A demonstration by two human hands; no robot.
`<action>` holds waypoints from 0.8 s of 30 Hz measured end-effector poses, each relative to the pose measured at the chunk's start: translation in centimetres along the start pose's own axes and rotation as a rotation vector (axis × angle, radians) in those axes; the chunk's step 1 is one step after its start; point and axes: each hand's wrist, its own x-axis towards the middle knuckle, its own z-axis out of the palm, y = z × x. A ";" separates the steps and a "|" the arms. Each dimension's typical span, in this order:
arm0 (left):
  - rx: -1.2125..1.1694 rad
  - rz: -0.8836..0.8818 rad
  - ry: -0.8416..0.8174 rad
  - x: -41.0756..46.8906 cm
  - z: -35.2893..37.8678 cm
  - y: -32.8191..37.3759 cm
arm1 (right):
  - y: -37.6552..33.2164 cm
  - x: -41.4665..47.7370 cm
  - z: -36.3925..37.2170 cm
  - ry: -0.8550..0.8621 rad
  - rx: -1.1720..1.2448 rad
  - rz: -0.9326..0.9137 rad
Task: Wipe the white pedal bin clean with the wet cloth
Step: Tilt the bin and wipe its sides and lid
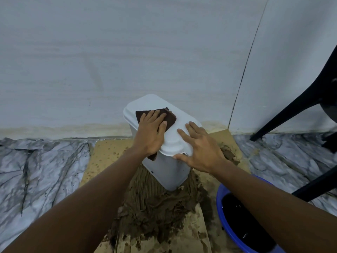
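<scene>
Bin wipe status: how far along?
Done: bare lid areas already look white. In hand: left hand presses the brown cloth flat on the lid; right hand rests on its near edge. Left: the bin body, with mud piled around its base on the cardboard.

Left hand (151, 132) lies flat, palm down, fingers (154, 115) straight; right hand (202, 152) is spread wide, palm down.

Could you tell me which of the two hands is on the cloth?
The left hand, pressing flat on the brown cloth atop the bin lid; the right hand touches only bare white lid.
</scene>
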 end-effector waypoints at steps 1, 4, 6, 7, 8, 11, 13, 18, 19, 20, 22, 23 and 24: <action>-0.007 0.002 0.010 0.1 0.1 0.0 | 0.1 0.0 0.1 0.011 0.011 -0.003; -0.030 0.004 0.040 0.3 0.3 0.0 | 0.7 0.2 0.6 0.044 0.040 -0.030; -0.052 -0.002 0.057 0.3 0.4 0.1 | 1.1 0.4 0.9 0.078 0.066 -0.047; -0.065 -0.006 0.063 0.3 0.4 0.0 | 1.2 0.5 1.1 0.092 0.074 -0.051; -0.075 -0.009 0.065 0.2 0.3 0.0 | 1.2 0.6 1.2 0.100 0.072 -0.055; -0.115 -0.022 0.055 0.1 -0.3 -0.4 | 0.5 1.0 1.1 0.117 0.023 -0.077; -0.161 -0.037 0.057 0.0 -1.0 -0.8 | -0.5 1.4 0.9 0.151 -0.034 -0.105; -0.338 -0.119 0.060 0.8 -4.4 -2.1 | -5.7 2.8 0.3 0.248 -0.103 -0.125; -0.368 -0.132 0.037 1.1 -5.2 -2.5 | -7.0 3.0 0.1 0.244 -0.104 -0.105; -0.387 -0.141 0.015 1.3 -5.9 -2.9 | -8.4 3.3 -0.1 0.233 -0.101 -0.083; -0.404 -0.153 -0.025 1.5 -6.8 -3.7 | -11.0 4.0 -0.6 0.180 -0.097 -0.009; -0.401 -0.159 -0.042 1.5 -7.0 -4.0 | -12.1 4.2 -0.8 0.133 -0.088 0.035; -0.389 -0.163 -0.057 1.4 -7.1 -4.2 | -12.8 4.4 -1.0 0.083 -0.066 0.076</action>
